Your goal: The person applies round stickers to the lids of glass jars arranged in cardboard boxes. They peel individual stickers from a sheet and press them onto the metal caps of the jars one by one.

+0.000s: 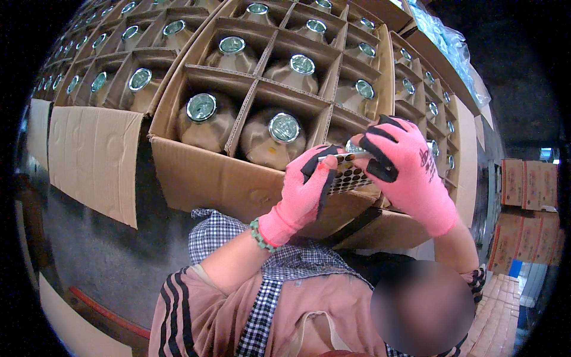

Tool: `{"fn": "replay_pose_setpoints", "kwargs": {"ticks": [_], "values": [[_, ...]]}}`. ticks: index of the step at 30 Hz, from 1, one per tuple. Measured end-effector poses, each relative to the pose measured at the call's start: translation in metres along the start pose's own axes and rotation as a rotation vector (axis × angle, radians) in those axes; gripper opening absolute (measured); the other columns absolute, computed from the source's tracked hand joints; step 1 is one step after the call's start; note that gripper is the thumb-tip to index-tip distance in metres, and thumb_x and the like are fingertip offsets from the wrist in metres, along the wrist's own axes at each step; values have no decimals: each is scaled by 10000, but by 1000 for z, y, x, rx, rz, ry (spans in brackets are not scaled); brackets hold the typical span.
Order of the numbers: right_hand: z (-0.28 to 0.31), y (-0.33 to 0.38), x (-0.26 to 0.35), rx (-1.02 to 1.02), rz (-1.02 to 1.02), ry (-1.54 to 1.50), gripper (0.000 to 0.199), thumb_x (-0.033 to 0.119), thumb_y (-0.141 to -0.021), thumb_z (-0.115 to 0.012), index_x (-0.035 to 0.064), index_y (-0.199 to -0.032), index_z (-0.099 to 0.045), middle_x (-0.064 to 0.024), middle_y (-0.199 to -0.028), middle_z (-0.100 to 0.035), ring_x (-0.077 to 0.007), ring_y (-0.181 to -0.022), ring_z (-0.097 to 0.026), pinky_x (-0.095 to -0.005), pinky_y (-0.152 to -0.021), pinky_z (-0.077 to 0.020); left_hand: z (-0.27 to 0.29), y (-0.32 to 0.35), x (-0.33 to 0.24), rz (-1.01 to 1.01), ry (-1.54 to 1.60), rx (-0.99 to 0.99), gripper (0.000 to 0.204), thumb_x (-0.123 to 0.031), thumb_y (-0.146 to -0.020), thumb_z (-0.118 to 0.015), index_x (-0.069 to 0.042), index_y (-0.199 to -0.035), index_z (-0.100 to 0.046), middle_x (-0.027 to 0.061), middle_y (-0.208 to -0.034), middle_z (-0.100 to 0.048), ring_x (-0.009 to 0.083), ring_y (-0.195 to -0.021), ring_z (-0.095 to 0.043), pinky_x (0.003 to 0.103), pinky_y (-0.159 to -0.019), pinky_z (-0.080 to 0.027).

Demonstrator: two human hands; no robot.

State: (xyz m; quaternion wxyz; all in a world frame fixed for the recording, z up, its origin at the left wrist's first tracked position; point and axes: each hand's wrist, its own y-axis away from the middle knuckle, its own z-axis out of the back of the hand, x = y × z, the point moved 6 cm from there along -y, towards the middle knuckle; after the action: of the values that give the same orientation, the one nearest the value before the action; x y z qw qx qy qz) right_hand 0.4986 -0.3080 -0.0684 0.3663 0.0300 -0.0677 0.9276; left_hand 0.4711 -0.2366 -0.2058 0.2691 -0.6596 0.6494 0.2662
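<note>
The left hand [304, 185] and right hand [410, 169] both pinch the dotted sheet [350, 180], probably light, bendy and easily creased, best held by its edges.

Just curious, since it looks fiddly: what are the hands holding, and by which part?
A sheet of dark round dots: the left hand grips its left edge, the right hand its upper right edge.
</note>
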Motion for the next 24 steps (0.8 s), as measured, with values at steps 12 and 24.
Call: {"fn": "replay_pose_setpoints", "kwargs": {"ticks": [12,24], "values": [[-8,5,19,-38,232,183,309,61,-527,-610,56,-831,-552,-89,-860,-518,-271,-925,-487,-408,-817,-372,-3,4,2,109,111,-22,257,-216,-859,-471,28,-909,-535,16,-815,-537,60,-718,-472,198,-645,-406],[-1,-77,58,71,152,-122,108,23,-638,-596,11,-722,-530,-105,-1067,-519,-298,-1055,-439,-349,-878,-338,11,-13,24,140,-167,-37,295,-259,-792,-521,31,-833,-558,61,-716,-563,101,-655,-466,275,-605,-399]]}}
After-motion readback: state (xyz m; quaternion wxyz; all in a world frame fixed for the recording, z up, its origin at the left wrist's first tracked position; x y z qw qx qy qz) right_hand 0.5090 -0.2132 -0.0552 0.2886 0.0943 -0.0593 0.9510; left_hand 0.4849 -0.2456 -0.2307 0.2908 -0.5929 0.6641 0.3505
